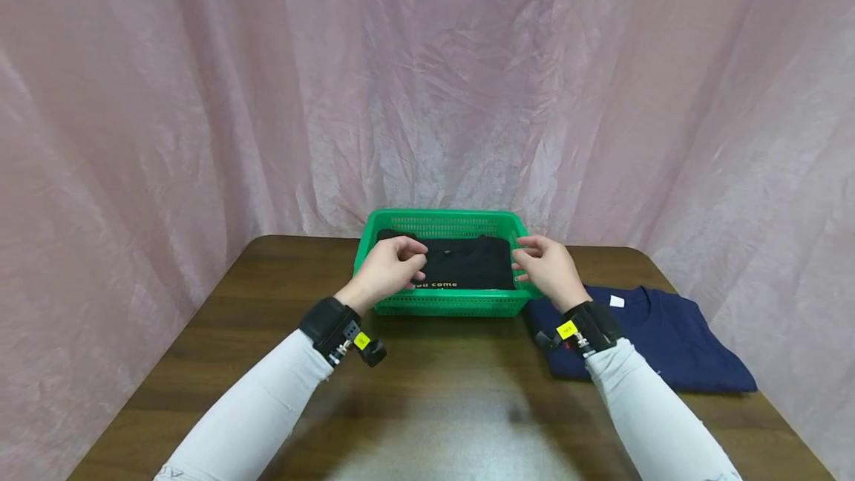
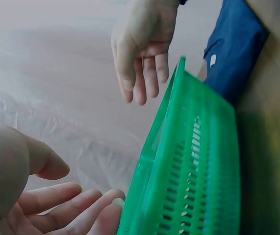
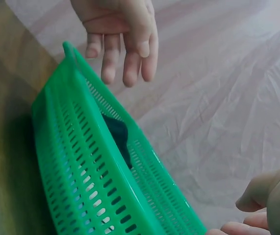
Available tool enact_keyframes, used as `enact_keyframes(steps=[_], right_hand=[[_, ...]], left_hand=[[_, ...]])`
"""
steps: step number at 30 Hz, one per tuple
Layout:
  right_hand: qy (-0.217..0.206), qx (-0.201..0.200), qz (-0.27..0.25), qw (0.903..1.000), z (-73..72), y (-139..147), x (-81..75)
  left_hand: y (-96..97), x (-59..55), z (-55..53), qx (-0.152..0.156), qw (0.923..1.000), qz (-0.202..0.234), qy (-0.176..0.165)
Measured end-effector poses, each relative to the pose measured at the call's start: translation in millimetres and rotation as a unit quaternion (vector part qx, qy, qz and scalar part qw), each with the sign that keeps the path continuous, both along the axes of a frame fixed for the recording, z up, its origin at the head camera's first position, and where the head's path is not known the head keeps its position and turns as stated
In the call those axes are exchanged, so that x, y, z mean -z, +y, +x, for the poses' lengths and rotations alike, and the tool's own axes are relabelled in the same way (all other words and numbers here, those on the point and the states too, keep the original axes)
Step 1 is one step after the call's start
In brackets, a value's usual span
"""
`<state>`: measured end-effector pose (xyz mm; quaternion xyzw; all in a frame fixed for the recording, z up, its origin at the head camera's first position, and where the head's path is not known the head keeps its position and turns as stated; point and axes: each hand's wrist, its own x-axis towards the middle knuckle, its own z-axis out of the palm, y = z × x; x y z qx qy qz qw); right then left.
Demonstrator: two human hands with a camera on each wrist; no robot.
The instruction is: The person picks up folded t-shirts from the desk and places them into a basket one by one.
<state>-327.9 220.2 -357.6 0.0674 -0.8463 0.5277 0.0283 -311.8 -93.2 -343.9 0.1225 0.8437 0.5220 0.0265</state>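
Observation:
A green plastic basket (image 1: 450,304) with slotted walls stands toward the back of the wooden table. Inside it lies a folded black T-shirt (image 1: 467,262) with pale lettering near the front wall. Above the basket's left part hovers my left hand (image 1: 394,264), its fingers loosely bent and holding nothing. My right hand (image 1: 549,267) is over the basket's right rim, likewise with nothing in its relaxed fingers. Both wrist views show gaps between thumb and fingers, with the left fingertips (image 2: 111,208) close to the rim.
To the right of the basket, a folded navy T-shirt (image 1: 668,332) with a white label lies on the table (image 1: 427,392), partly under my right wrist in the head view. A pink curtain (image 1: 454,95) hangs behind the table's back edge.

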Motion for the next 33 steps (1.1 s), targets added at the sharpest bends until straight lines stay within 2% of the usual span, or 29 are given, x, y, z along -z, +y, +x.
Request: enact_keyframes(steps=[9,15,23,33], right_hand=[[-0.002,0.001,-0.028,0.9996,22.4,17.7,1.9],[-0.001,0.003,-0.024,0.9997,31.9,28.4,2.5],[0.013,0.017,-0.014,0.9997,34.9,43.6,4.2],[0.024,0.057,0.010,0.9980,36.6,70.0,8.8]], left_hand=[[16.9,13.1,16.5,0.021,0.9991,0.034,-0.015],[28.9,21.8,23.7,0.049,0.9973,0.052,-0.017],[42.5,29.0,32.2,0.077,0.9948,0.056,-0.035],[60.3,38.2,41.2,0.124,0.9891,0.060,-0.053]])
